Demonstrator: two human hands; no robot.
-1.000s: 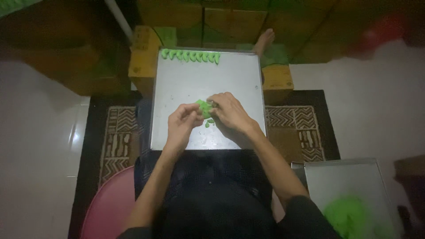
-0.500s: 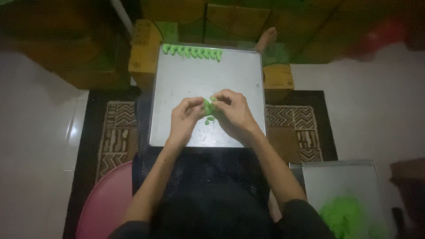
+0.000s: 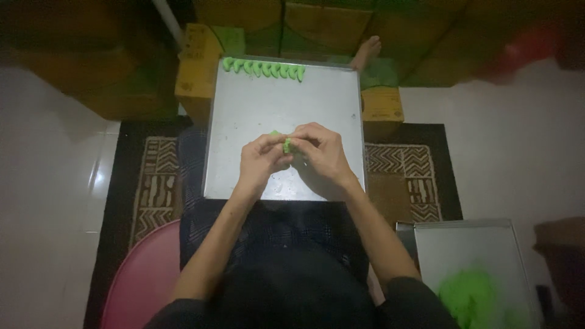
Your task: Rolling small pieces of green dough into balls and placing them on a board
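Both hands meet over the middle of the metal tray (image 3: pixel 244 122), and between them sits a small lump of green dough (image 3: pixel 286 145). The left hand (image 3: pixel 259 161) has its fingers curled narrow, tips pinched onto the left side of the dough, while the right hand (image 3: pixel 323 152) closes its fingers over the dough from the right, thumb and forefinger tight against it, so both hands grip the same piece just above the tray's bare centre. The dough is mostly covered; only a bright green edge shows between the fingertips. Along the tray's far edge runs a neat row of shaped green pieces (image 3: pixel 264 67), lined up side by side from the far left corner toward the middle, well apart from the hands. The tray rests over the person's lap, with yellow boxes (image 3: pixel 196 61) just beside its far left and far right corners. A patterned rug (image 3: pixel 152 183) lies beneath, showing on both sides of the tray. Near right, a second tray (image 3: pixel 469 244) carries a mound of green dough (image 3: pixel 472 298). Near left, the curve of a pink basin (image 3: pixel 143 280) pokes in.
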